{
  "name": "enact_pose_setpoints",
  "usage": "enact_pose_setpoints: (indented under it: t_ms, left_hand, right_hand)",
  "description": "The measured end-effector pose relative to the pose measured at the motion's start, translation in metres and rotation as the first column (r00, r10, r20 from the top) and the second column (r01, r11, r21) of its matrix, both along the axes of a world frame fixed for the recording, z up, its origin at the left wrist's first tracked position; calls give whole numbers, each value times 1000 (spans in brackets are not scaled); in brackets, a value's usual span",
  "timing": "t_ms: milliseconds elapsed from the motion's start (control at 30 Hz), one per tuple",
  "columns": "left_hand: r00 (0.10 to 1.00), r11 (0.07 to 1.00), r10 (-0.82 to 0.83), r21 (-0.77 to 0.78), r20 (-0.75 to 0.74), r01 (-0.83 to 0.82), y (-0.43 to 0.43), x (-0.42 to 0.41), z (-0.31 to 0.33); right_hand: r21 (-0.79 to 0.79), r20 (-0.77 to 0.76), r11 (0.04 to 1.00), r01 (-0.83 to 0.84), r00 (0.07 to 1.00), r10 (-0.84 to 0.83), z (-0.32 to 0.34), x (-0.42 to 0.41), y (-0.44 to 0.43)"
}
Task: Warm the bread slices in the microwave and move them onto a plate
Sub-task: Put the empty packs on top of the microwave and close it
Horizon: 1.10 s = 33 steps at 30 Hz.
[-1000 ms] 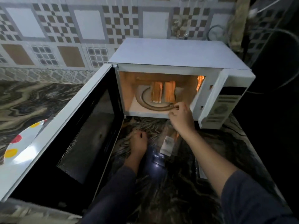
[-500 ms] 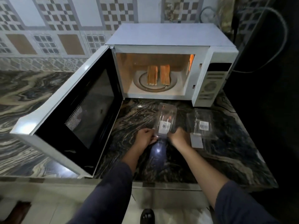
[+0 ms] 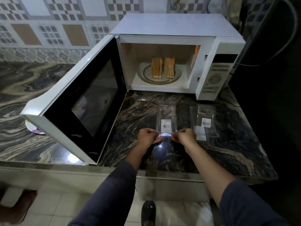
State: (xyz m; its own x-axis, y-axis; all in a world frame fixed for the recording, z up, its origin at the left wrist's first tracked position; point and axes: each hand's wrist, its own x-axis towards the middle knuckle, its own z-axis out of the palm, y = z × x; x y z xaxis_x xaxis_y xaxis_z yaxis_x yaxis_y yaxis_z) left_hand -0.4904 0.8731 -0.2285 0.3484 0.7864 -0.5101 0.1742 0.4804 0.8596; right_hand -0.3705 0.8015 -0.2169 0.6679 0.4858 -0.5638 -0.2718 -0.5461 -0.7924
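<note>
Lying side by side at 12 o'clock: bread slices (image 3: pixel 156 67), in 2 groups on the round turntable (image 3: pixel 143 75), deep inside the lit cavity of the white microwave (image 3: pixel 179 28). Standing wide open toward 9 o'clock: the door (image 3: pixel 78 101), its dark window facing inward. Stretching over the marbled countertop (image 3: pixel 236 144) at 6 o'clock of the microwave: a clear packet (image 3: pixel 167 115) bearing a barcode label. Pinching its near corners: left hand (image 3: pixel 147 137) at 7 o'clock, right hand (image 3: pixel 184 137) at 5 o'clock, fingers of both curling in, thumbs pressing the plastic against the fingertips. Lying at 3 o'clock of that packet, near but apart: a second clear packet (image 3: pixel 205 121), also labelled. Peeking out behind the door at 9 o'clock: a plate (image 3: pixel 32 128) with coloured spots, mostly hidden.
</note>
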Motion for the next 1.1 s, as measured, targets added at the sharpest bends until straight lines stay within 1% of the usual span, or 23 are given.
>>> enact_pose_setpoints:
  t_ms: [100,167,233,300,333,367,400,433,500,567,600,633,700,767,800,833,900,967,1033,1100]
  left_hand:
    - [1000,1000,-13,20,-22,13,0,1,1]
    - [998,998,2,69,-68,3,-1,1,0]
    - [990,984,23,178,-138,3,-2,1,-5]
    - [972,956,36,290,-232,34,-7,3,-5]
    - [954,931,53,359,-295,60,-13,4,-1]
    - [933,895,88,439,-350,80,-19,5,4]
    - [922,856,132,511,-365,79,-27,6,8]
    - [921,817,181,574,-346,55,-34,7,11]
    - [928,759,258,651,-270,-22,-51,10,18]
    - [937,728,268,684,-226,-44,-67,15,17]
    - [946,727,253,685,-205,-46,-74,19,16]
    - [955,729,233,683,-185,-46,-82,23,17]
    - [973,763,183,644,-139,-51,-99,33,20]
    - [989,844,94,536,-113,-19,-112,45,24]
    - [995,885,47,466,-93,2,-117,51,24]
    - [997,918,10,395,-75,21,-120,58,23]
    - [999,969,-34,245,-39,42,-123,71,21]
    - [1000,995,-23,95,16,21,-122,79,22]
    - [997,1000,25,-14,73,-24,-118,86,21]
    - [992,995,66,-81,106,-58,-113,91,21]
  right_hand:
    - [29,-22,998,53,998,-52,-1,0,0]
    - [34,-7,997,66,998,-66,-3,-2,-3]
    - [74,42,996,55,997,-58,-3,-8,-7]
    - [139,37,989,52,998,-57,-6,-15,-13]
    - [171,39,984,55,997,-62,-6,-18,-15]
    - [184,72,982,42,996,-56,-7,-20,-19]
    - [180,126,984,13,991,-36,-7,-21,-23]
    - [179,173,984,-10,985,-22,-7,-21,-29]
    - [188,226,982,-18,974,-25,-8,-20,-46]
    - [211,255,977,32,963,-86,-12,-17,-68]
    - [229,262,970,79,955,-140,-15,-15,-79]
    - [265,261,954,143,941,-214,-19,-13,-90]
    - [356,227,885,301,890,-394,-22,-5,-108]
    - [411,172,804,430,830,-531,-20,7,-120]
    - [416,146,780,467,812,-564,-18,14,-123]
    - [405,127,776,483,811,-571,-15,22,-123]
    - [337,93,823,457,854,-512,-9,39,-119]
    - [256,52,895,366,919,-390,-2,52,-111]
    - [174,33,953,250,965,-259,4,58,-102]
    - [163,-3,971,173,985,-175,6,61,-97]
